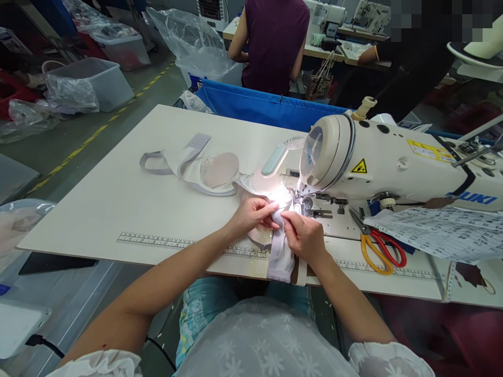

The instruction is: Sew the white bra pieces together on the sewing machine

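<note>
A pale bra (208,180) lies across the table, its band and one cup spread to the left and its near end running down to the table's front edge. My left hand (257,213) pinches the fabric just in front of the sewing machine's needle area. Beside it, my right hand (304,233) is closed on the light band of the same bra, slightly nearer to me. The sewing machine (334,152) stands on the right, and its lamp washes out the fabric under the presser foot, so the stitching spot is hard to make out.
Scissors (379,246) with yellow and red handles lie right of my right hand, beside a printed sheet (440,230). A printed ruler strip (165,241) runs along the front. A blue cloth bin (267,107) hangs behind the table; a person (275,42) works beyond.
</note>
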Available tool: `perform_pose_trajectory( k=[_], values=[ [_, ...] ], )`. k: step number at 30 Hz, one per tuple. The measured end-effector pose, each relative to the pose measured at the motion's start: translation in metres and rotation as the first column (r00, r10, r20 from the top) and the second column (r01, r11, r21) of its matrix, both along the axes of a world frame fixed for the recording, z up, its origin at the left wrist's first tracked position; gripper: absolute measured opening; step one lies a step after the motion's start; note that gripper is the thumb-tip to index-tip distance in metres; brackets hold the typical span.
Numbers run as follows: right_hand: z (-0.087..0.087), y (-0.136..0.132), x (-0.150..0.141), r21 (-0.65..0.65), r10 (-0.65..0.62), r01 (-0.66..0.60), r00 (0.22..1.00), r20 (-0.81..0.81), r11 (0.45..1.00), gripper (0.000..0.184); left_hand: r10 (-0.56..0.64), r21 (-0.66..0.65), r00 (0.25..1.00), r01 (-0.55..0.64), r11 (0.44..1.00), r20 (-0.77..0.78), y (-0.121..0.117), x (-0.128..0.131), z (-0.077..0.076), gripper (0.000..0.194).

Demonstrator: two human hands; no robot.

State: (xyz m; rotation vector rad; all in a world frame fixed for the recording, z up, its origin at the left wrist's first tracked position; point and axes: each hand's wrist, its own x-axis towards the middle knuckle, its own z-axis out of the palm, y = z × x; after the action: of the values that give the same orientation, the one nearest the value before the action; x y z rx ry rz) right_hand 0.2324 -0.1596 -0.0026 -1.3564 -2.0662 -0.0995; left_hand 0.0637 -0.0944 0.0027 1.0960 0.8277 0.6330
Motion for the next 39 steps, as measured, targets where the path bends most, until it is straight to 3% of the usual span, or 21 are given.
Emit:
perform_pose_trajectory(
  k=[21, 31, 39],
  values=[
    [-0.0036, 0.0005, -0.0003, 0.048, -0.009, 0.009, 1.0, 0.003, 0.999, 0.015, -0.019, 0.011, 1.0, 0.019, 1.0, -0.009, -0.0014, 0.002, -0.0002, 0.041],
    [-0.0046, -0.0026, -0.0019, -0.104, -0.045, 0.028, 0.985, -0.169, 0.994, 0.016, -0.017, 0.002, 1.0, 0.017, 1.0, 0.008, -0.0021, 0.002, 0.0011, 0.043],
    [-0.0037, 0.0004, 0.0023, 0.039, 0.036, -0.038, 0.998, 0.043, 0.999, 0.017, -0.021, 0.003, 0.999, 0.021, 1.0, -0.036, -0.0009, 0.0019, 0.0007, 0.042]
  ],
)
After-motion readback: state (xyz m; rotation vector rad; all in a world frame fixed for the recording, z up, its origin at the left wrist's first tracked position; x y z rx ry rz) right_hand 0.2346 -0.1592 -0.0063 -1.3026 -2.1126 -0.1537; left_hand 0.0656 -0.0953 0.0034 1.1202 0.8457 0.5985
